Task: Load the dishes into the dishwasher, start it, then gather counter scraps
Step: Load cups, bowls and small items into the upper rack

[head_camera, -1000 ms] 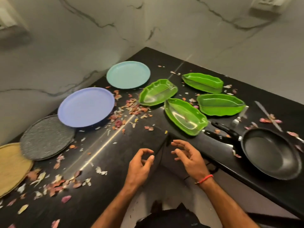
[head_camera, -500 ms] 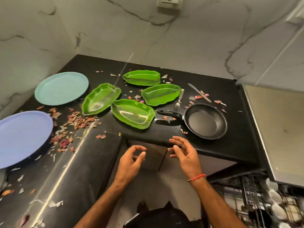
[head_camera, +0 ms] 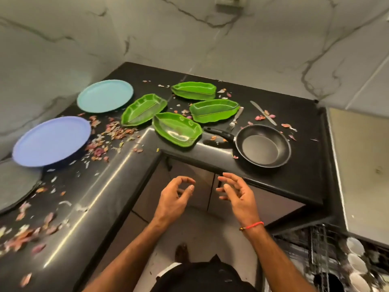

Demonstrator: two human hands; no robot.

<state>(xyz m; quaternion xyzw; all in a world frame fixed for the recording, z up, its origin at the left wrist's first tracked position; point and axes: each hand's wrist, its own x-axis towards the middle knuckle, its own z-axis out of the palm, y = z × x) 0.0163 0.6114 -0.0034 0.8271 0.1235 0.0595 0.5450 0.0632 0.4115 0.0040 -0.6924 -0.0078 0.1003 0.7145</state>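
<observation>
Dishes lie spread over a black L-shaped stone counter [head_camera: 294, 182] that fills the middle of the frame. At the far left edge sits a dark grey speckled round plate [head_camera: 14, 186], partly cut off, and just above it a lavender-blue round plate [head_camera: 50, 141]. Up and to the right rests a pale teal round plate [head_camera: 104, 95]. Pink and white onion-skin scraps [head_camera: 111, 133] are scattered between the plates and down the lower left of the counter. Four bright green leaf-shaped plastic trays [head_camera: 176, 129] cluster at centre, close together. Right of them a steel fork [head_camera: 235, 120] lies beside a black non-stick frying pan [head_camera: 262, 145], and a table knife [head_camera: 263, 112] lies above the pan.

Below the counter edge, lower centre, the left hand [head_camera: 172, 201] hangs in the air with loosely curled fingers, thumb near the forefinger, holding nothing. The right hand [head_camera: 237, 194], with a red thread at its wrist, has relaxed, slightly spread fingers, also empty. At the lower right corner shows a dishwasher rack [head_camera: 328, 256] with white cups [head_camera: 355, 260].
</observation>
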